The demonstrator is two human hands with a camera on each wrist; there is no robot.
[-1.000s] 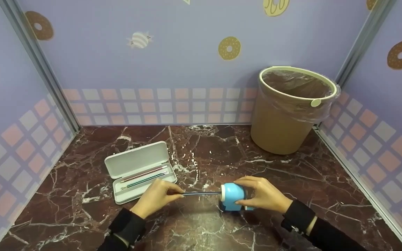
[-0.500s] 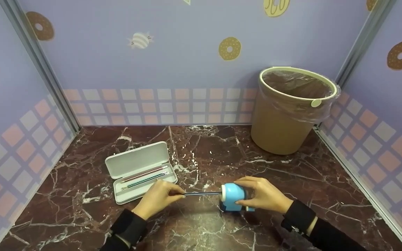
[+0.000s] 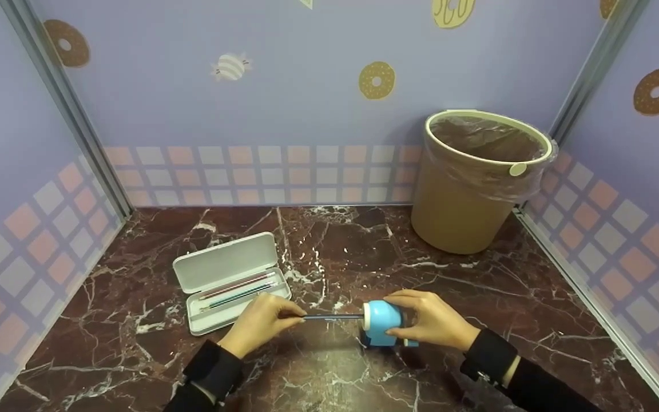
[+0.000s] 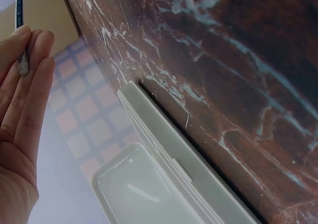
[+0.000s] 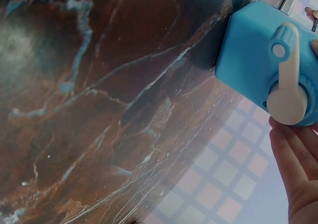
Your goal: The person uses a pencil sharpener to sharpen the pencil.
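A dark blue pencil [image 3: 332, 316] runs level between my two hands. My left hand [image 3: 264, 321] pinches its eraser end between thumb and fingers; in the left wrist view the pale eraser [image 4: 23, 67] pokes out past the fingertips. The pencil's other end is hidden in the front of a blue crank pencil sharpener [image 3: 381, 321] on the table. My right hand [image 3: 433, 319] grips the sharpener's body from the right, thumb at the near side and fingers over the far side. In the right wrist view, the sharpener's white crank [image 5: 288, 80] with a blue knob shows on its rear.
Left of the sharpener lies an open white pencil case [image 3: 223, 260] with pencils [image 3: 238, 294] inside, partly behind my left hand. A tan trash bin [image 3: 458, 212] with a clear liner stands at the back right. Patterned walls [image 3: 306, 114] enclose the marble-look table [image 3: 329, 377].
My left hand has shifted very slightly to the right with the pencil. The right hand and sharpener have hardly moved.
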